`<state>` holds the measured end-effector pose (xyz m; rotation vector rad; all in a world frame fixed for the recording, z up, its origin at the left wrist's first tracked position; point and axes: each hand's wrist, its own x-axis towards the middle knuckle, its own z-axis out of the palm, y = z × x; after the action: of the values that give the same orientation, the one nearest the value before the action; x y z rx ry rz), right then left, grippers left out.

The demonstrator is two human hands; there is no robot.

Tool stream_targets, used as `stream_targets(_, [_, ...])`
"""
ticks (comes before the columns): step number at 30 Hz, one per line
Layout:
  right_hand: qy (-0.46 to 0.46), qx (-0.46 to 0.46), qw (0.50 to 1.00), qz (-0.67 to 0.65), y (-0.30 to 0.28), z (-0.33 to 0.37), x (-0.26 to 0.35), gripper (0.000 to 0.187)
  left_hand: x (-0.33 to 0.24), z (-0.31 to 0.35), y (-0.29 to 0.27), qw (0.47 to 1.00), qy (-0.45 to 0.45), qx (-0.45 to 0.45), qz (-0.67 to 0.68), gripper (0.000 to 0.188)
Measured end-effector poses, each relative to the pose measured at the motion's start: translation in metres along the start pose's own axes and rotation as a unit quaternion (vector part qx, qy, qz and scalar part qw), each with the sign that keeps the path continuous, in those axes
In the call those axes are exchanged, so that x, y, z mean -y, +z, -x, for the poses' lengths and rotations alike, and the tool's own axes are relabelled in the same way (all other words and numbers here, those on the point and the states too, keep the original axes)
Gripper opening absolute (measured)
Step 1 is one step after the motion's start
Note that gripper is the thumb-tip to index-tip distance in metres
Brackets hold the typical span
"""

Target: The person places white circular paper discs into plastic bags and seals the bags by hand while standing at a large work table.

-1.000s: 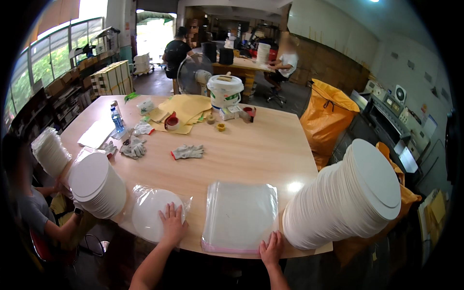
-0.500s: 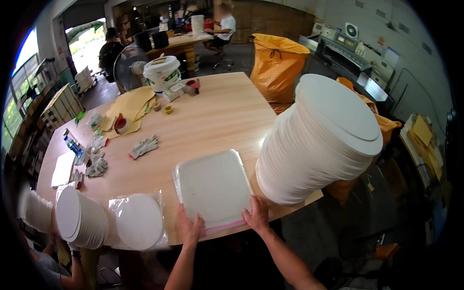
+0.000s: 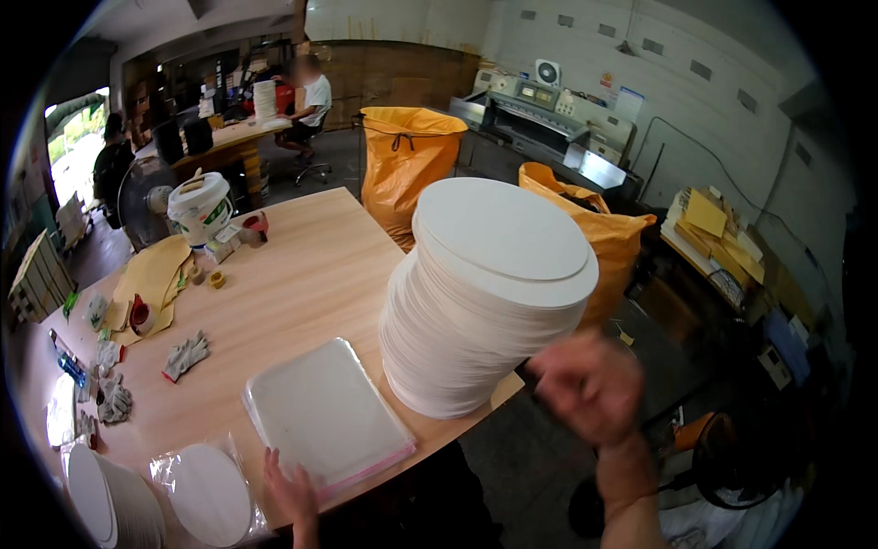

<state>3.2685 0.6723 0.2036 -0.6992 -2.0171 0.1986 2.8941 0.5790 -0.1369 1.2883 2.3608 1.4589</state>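
Note:
A flat stack of clear plastic bags (image 3: 325,416) with a pink strip along its near edge lies on the table in front of me. My left hand (image 3: 293,489) rests at the stack's lower left corner, fingers stretched out and apart. Right of the bags rises a tall, slightly leaning pile of white round sheets (image 3: 476,311). My right hand (image 3: 593,384) is raised off the table, close to the pile's right side. Motion smears its fingers, which look partly curled. To the left, a white disc in a clear bag (image 3: 210,494) lies beside a shorter stack of discs (image 3: 114,503).
Work gloves (image 3: 187,355), tape rolls (image 3: 141,314), yellow paper pieces (image 3: 151,279) and a white bucket (image 3: 199,210) occupy the table's far left. Orange sacks (image 3: 412,165) stand behind the tall pile. Two people are farther back, near a second table (image 3: 219,137).
My right hand has left the bag stack's near edge and moved right and up beside the tall pile. My left hand stays at the bags. The view has swung right.

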Motion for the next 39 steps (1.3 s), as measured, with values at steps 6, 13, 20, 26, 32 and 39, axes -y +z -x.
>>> stream_targets(6, [0.013, -0.127, 0.982, 0.139, -0.027, -0.022, -0.015, 0.011, -0.142, -0.072, -0.011, 0.969, 0.202, 0.017, 0.14, 0.056])
stream_targets(13, [-0.009, -0.205, 0.967, 0.149, 0.014, 0.033, -0.025, 0.015, -0.384, -0.165, -0.018, 0.793, 0.566, 0.146, 0.17, 0.076])
stream_targets(20, [0.039, -0.189, 0.978, 0.077, 0.021, 0.068, -0.036, 0.013, -0.424, -0.2, -0.014, 0.787, 0.512, 0.333, 0.09, 0.081])
stream_targets(26, [0.028, -0.196, 0.976, 0.093, 0.001, 0.052, -0.042, 0.017, -0.421, -0.194, -0.012, 0.773, 0.553, 0.302, 0.074, 0.077])
stream_targets(32, [-0.075, -0.18, 0.967, 0.164, -0.004, 0.023, -0.037, 0.018, -0.43, -0.198, -0.009, 0.782, 0.521, 0.332, 0.08, 0.068])
stream_targets(39, [-0.055, -0.148, 0.949, 0.273, -0.002, -0.003, -0.035, 0.025, -0.429, -0.19, 0.003, 0.834, 0.447, 0.29, 0.143, 0.036])
